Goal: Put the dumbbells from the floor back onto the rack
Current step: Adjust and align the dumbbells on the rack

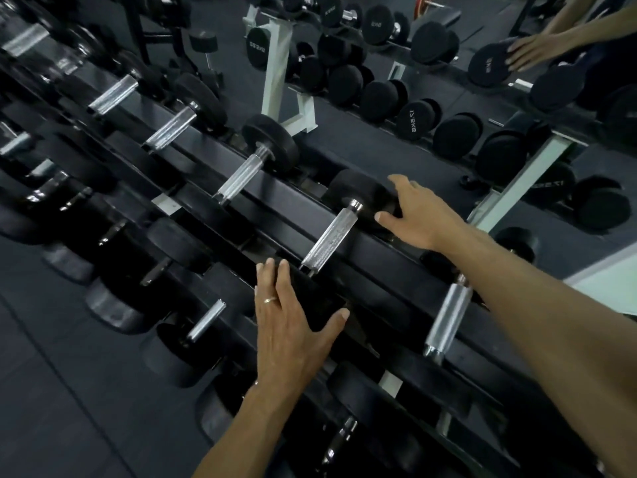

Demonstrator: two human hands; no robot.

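A black dumbbell with a chrome handle (331,240) lies across the top tier of the dark rack (389,298). My left hand (293,326), a ring on one finger, lies flat with straight fingers on its near head (317,298). My right hand (417,215) rests open against the side of its far head (358,194), fingers spread. Neither hand curls round the handle. More dumbbells fill the same tier on both sides, such as one on the left (241,174) and one on the right (448,319).
Lower rack tiers hold several more dumbbells (206,322) down to the dark rubber floor (51,391). A mirror behind the rack reflects a white-framed rack (275,81), black dumbbells and my hand (531,51).
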